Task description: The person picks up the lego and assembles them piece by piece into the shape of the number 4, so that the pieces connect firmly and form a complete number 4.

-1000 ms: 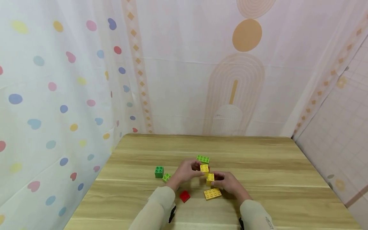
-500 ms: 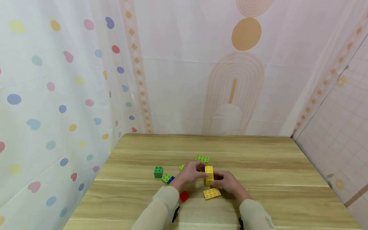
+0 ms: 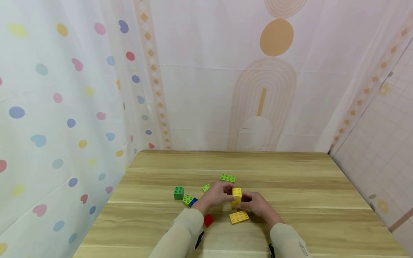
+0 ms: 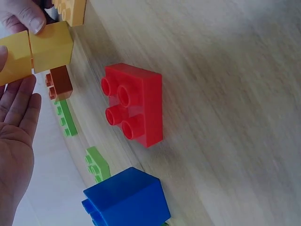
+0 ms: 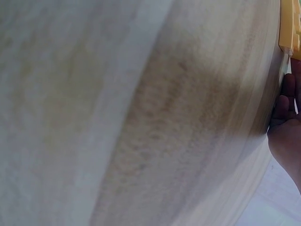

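My left hand point(image 3: 218, 193) grips an upper yellow building brick point(image 3: 237, 193) between thumb and fingers. Directly beneath is a lower yellow brick point(image 3: 235, 204), pinched by my right hand point(image 3: 256, 204). The left wrist view has the two bricks lined up, the upper brick point(image 4: 14, 57) against the lower brick point(image 4: 51, 47), with a thin dark seam between them. A flat yellow-orange eight-stud brick point(image 3: 238, 217) lies just in front of the hands. In the right wrist view, my right hand point(image 5: 288, 136) shows only at the right edge.
Left of the hands are a red brick point(image 4: 134, 106), a blue brick point(image 4: 127, 200), a dark green brick point(image 3: 179, 193) and a light green brick point(image 3: 188, 200). A long light green brick point(image 3: 228, 178) lies behind. An orange-brown brick point(image 4: 61, 83) stands beyond the stack.
My left hand has moved slightly right, bringing its yellow brick from up and left of the lower yellow brick to squarely on top. The right hand has stayed nearly still.
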### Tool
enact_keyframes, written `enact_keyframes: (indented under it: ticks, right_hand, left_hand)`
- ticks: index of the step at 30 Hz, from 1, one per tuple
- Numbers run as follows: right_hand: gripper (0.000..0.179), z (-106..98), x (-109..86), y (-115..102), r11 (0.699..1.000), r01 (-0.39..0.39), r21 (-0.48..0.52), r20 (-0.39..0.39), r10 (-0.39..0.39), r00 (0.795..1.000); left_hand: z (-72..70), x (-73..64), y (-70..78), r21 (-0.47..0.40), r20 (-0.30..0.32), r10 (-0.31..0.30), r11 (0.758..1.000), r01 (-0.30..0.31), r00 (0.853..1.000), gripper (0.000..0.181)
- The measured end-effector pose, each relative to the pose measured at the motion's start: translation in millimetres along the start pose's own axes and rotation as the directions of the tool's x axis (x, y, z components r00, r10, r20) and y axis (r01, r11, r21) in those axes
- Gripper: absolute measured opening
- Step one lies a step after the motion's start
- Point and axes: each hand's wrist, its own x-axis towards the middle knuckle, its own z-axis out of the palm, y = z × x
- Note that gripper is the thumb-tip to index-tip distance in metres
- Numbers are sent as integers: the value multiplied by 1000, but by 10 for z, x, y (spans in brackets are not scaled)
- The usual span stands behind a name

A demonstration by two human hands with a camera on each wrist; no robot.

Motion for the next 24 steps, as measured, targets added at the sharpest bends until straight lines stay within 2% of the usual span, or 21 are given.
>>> enact_keyframes:
  ticks: [4, 11, 20, 24]
  right_hand:
    - [39, -6, -9, -7, 1000, 11, 6, 7, -11, 1000]
    - [40, 4, -19, -11, 1000, 22, 10, 11, -22, 1000]
    - [41, 34, -41, -6, 999, 16, 29, -9, -16, 1000]
    - [41, 33, -54, -6, 999, 30, 20, -23, -30, 999]
  left_hand:
    - [20, 9, -18, 27, 4, 20, 999, -20, 1000, 23]
    - [40, -17, -51, -6, 1, -5, 1000, 5, 1000, 19]
    - [68, -78, -84, -67, -27, 13, 998, -15, 1000, 16]
    - [74, -79, -78, -69, -32, 29, 997, -31, 999, 16]
